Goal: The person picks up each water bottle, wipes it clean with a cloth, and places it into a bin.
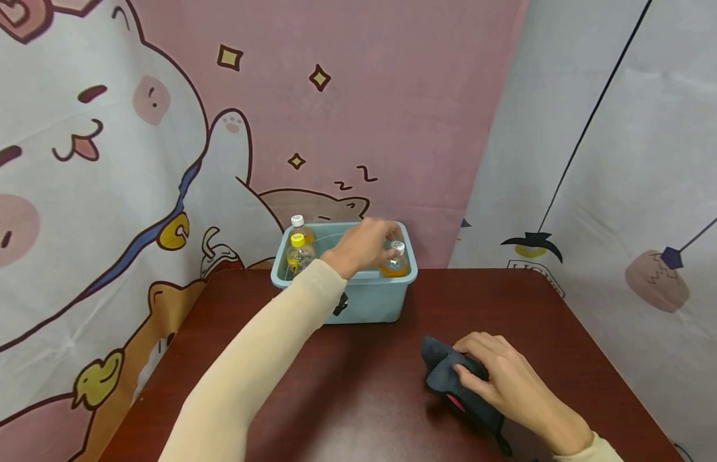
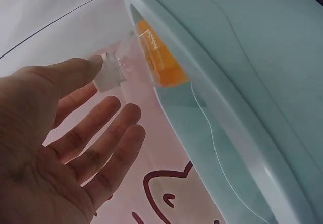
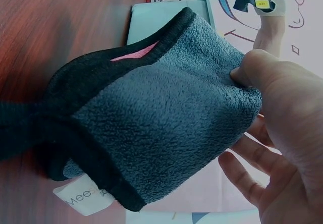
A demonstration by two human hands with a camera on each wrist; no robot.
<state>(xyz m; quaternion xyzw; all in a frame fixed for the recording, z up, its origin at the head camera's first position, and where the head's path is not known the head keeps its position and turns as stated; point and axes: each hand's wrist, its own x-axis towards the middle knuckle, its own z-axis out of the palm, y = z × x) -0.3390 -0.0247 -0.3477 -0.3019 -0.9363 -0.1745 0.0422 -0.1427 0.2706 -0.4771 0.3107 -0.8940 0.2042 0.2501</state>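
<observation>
Over the right side of a light blue plastic bin (image 1: 364,307), my left hand (image 1: 362,245) pinches the white cap (image 2: 108,73) of a clear bottle (image 1: 395,264) between thumb and index finger. Orange liquid (image 2: 162,57) shows in this bottle, which stands inside the bin's rim. The other fingers of that hand spread loosely. Nearer the front right, my right hand (image 1: 502,375) grips a dark grey fluffy cloth (image 3: 166,118) with black edging, thumb on one face. The cloth hangs folded just above or on the table; a white tag (image 3: 83,196) sticks out from its edge.
Two more bottles stand in the bin's left end, one with a white cap (image 1: 298,221) and one with a yellow cap (image 1: 298,240). The bin sits at the back edge of a dark red-brown table (image 1: 335,385). A printed cartoon curtain (image 1: 393,128) hangs right behind.
</observation>
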